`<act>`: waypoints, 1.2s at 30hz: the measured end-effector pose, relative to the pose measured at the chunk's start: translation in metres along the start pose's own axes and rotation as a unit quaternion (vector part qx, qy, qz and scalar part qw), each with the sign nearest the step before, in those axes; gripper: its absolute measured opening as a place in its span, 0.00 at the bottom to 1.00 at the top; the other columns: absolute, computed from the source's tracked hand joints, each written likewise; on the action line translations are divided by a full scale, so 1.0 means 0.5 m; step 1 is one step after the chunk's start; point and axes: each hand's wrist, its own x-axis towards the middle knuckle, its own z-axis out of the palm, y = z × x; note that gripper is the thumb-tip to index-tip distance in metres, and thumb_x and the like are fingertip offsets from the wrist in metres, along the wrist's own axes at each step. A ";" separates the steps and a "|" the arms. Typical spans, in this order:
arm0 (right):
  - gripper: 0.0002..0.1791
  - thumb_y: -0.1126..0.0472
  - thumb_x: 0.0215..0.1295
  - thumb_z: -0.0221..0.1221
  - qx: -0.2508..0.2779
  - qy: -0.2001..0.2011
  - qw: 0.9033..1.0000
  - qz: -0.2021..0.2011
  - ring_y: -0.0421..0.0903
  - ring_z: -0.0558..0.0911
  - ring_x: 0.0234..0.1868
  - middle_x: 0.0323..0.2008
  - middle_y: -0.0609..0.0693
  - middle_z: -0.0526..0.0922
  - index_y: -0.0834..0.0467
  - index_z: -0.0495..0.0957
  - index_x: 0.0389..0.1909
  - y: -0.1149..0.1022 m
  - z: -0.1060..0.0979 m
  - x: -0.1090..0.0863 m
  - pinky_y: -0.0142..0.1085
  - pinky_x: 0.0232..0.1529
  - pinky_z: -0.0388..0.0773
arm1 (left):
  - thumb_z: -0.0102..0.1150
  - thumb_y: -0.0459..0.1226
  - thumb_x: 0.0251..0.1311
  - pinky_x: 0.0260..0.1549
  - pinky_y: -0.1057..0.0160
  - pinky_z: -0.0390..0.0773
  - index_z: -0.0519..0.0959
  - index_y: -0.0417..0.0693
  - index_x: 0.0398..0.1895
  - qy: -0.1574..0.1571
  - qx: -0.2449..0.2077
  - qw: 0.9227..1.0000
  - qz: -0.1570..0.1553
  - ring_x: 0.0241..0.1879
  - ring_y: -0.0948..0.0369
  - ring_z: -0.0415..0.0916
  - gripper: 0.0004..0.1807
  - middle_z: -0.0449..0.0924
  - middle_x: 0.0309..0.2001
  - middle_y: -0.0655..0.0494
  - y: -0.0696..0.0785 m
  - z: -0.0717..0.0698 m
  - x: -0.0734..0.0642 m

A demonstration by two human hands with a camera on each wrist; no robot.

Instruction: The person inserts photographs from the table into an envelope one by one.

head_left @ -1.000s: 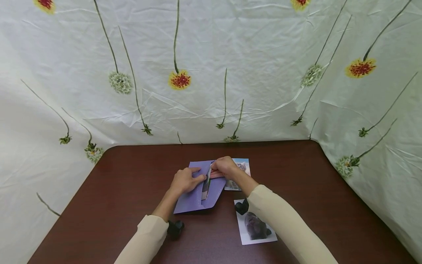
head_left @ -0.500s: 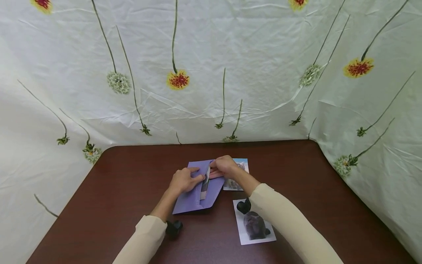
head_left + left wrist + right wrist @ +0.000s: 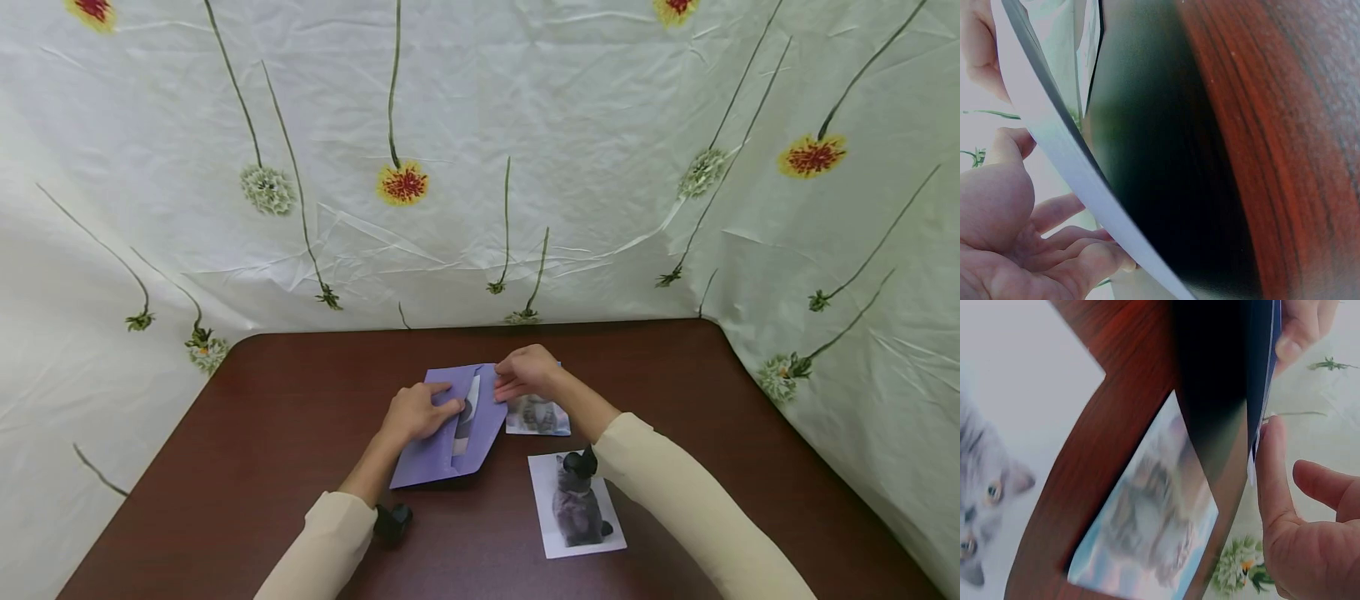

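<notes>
A lilac envelope (image 3: 423, 462) lies near the middle of the table, its near edge standing a little off the wood. In its slot shows a photo card (image 3: 463, 427) with a grey picture. My left hand (image 3: 415, 412) rests on the envelope's left part, thumb and index finger spread over it beside the slot. My right hand (image 3: 528, 372) touches the flap at the right edge; in the right wrist view its index finger is straight and the thumb stands apart. The left wrist view shows the envelope (image 3: 1094, 187) edge-on, fingers meeting its upper side.
Partly beneath the right hand lies a kitten photo card (image 3: 538, 417). Nearer me is a larger grey cat photo card (image 3: 577, 517), overlapped by the black wrist camera (image 3: 581, 463). A white flowered cloth (image 3: 465, 242) hangs behind the brown table (image 3: 300, 400).
My right hand has moved from the slot and the photo card out to the right, onto the flap. The card now lies flatter in the slot. The left hand stays put.
</notes>
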 end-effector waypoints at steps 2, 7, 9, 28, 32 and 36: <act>0.19 0.69 0.72 0.53 -0.009 0.001 1.000 0.001 0.51 0.89 0.30 0.39 0.68 0.84 0.79 0.74 0.57 -0.002 -0.012 -0.005 0.49 0.48 0.84 | 0.60 0.53 0.63 0.55 0.42 0.77 0.81 0.47 0.64 -0.001 -0.001 1.000 -0.001 0.58 0.37 0.79 0.30 0.81 0.59 0.36 0.000 -0.001 0.000; 0.19 0.68 0.72 0.54 -0.031 0.013 0.999 0.005 0.50 0.87 0.30 0.38 0.66 0.84 0.77 0.75 0.57 -0.005 -0.041 -0.016 0.51 0.51 0.83 | 0.60 0.52 0.63 0.56 0.41 0.76 0.80 0.46 0.64 -0.002 -0.002 1.000 0.001 0.59 0.36 0.78 0.30 0.81 0.60 0.36 0.001 -0.002 -0.001; 0.17 0.68 0.71 0.55 -0.041 0.016 0.999 0.007 0.50 0.87 0.30 0.38 0.65 0.84 0.76 0.76 0.55 -0.006 -0.053 -0.020 0.50 0.51 0.83 | 0.60 0.52 0.63 0.56 0.41 0.76 0.80 0.46 0.64 -0.001 -0.002 1.000 0.002 0.60 0.36 0.77 0.30 0.81 0.60 0.36 0.000 -0.001 0.000; 0.17 0.63 0.67 0.61 -0.144 -0.021 0.989 0.019 0.51 0.88 0.37 0.43 0.64 0.86 0.71 0.81 0.51 0.008 -0.149 -0.068 0.43 0.43 0.86 | 0.60 0.53 0.64 0.57 0.41 0.76 0.79 0.46 0.65 -0.011 -0.002 1.000 -0.001 0.61 0.36 0.76 0.31 0.80 0.61 0.36 0.003 -0.001 0.000; 0.19 0.64 0.69 0.59 -0.179 -0.027 0.983 0.041 0.55 0.87 0.43 0.50 0.66 0.84 0.72 0.78 0.56 0.015 -0.156 -0.075 0.45 0.47 0.85 | 0.60 0.53 0.64 0.58 0.41 0.75 0.79 0.47 0.65 -0.011 0.000 1.000 0.000 0.61 0.36 0.76 0.31 0.80 0.61 0.37 0.000 0.000 -0.001; 0.19 0.65 0.68 0.60 -0.198 -0.045 0.978 0.048 0.52 0.85 0.40 0.46 0.64 0.85 0.73 0.79 0.54 0.029 -0.169 -0.083 0.46 0.46 0.85 | 0.60 0.53 0.64 0.57 0.41 0.75 0.79 0.46 0.65 -0.012 0.001 1.000 -0.001 0.61 0.37 0.76 0.31 0.80 0.61 0.36 0.000 -0.001 -0.002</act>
